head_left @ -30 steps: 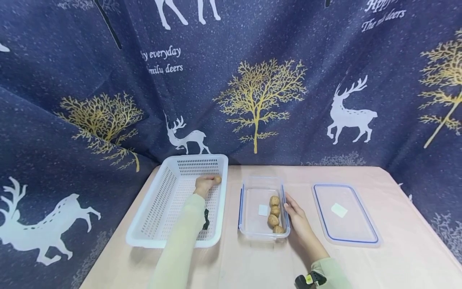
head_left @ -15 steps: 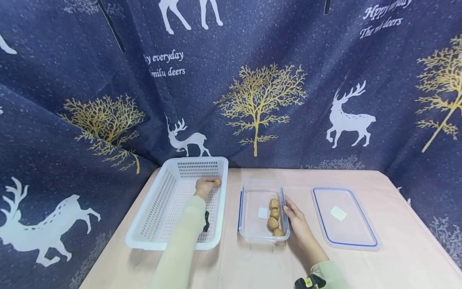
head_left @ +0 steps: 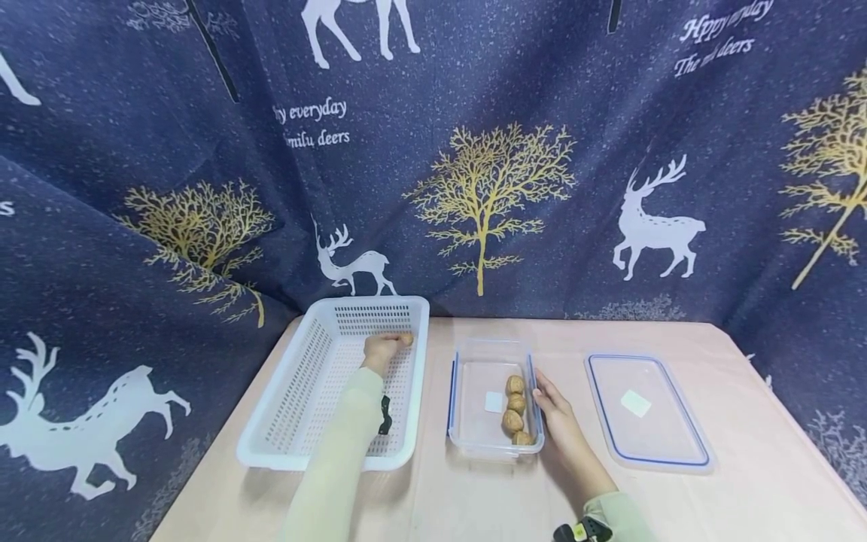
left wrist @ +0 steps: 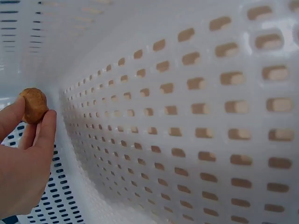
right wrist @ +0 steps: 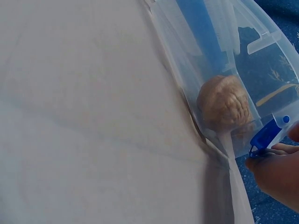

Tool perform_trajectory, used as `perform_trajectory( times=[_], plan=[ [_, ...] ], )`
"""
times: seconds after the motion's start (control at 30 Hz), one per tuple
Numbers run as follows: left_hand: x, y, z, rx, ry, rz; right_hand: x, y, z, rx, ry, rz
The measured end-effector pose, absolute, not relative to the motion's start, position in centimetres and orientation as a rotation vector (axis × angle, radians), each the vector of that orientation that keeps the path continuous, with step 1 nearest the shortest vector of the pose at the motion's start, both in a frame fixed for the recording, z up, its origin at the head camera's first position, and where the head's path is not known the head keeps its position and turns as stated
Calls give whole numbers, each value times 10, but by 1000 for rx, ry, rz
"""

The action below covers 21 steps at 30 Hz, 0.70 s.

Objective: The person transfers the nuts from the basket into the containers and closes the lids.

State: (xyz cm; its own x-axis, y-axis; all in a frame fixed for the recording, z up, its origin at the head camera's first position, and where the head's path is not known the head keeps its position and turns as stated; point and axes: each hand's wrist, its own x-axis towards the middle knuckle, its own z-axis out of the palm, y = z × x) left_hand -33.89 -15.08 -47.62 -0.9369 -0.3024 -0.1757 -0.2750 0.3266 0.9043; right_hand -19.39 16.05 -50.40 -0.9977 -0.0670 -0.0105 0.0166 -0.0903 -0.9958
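Observation:
In the head view my left hand (head_left: 381, 351) reaches into a white perforated basket (head_left: 271, 456) and pinches a walnut (head_left: 406, 339) close to its right wall. The left wrist view shows that walnut (left wrist: 33, 105) between thumb and fingers, above the basket floor. My right hand (head_left: 561, 421) touches the right side of a clear plastic food container (head_left: 474, 433), its fingers extended along the wall. Several walnuts (head_left: 512, 421) stand in a row along that side inside. From the right wrist, one walnut (right wrist: 225, 103) shows through the clear wall, near a blue clip (right wrist: 266, 134).
A clear lid with a blue seal (head_left: 650, 444) lies flat on the pink-covered table (head_left: 474, 497), right of the container. Inside the basket is a dark object (head_left: 385, 415), partly behind the left sleeve. A dark blue patterned cloth (head_left: 379, 173) hangs behind the table.
The head view has tilted slightly, so the scene sits a little lower. My left hand still pinches the walnut at almost the same spot, and the right hand stays at the container.

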Motion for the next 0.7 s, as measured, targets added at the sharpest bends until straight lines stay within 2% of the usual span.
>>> perform_trajectory(
  times=[0.7],
  plan=[
    [-336,-152,-452,502,-2211,-2078,-194,160,-503,-86,2066,-2304]
  ],
)
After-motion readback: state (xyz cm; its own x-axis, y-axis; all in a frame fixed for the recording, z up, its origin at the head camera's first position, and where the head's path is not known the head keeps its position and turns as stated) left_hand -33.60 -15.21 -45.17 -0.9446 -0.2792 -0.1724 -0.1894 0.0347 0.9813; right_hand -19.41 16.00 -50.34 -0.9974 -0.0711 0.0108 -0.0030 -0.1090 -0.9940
